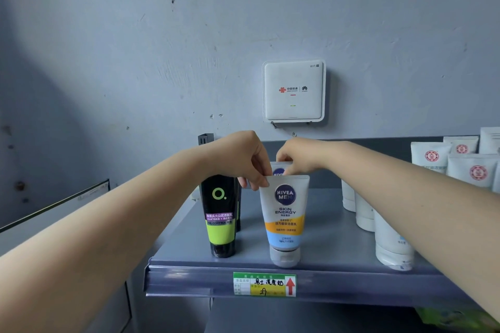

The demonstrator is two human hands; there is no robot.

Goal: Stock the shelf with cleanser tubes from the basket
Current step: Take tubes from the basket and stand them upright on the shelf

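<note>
Head cam: left hand pinches the top corner of the front Nivea tube, thumb and fingers curled tight on its crimped edge. That tube stands cap-down at the shelf front edge. Right hand pinches the top of a second Nivea tube right behind it. The black-green tube is just left of the front Nivea tube.

I count two Nivea tubes and two black-green tubes. Right of the Nivea tubes, roughly eight white tubes; some are partly hidden.
</note>
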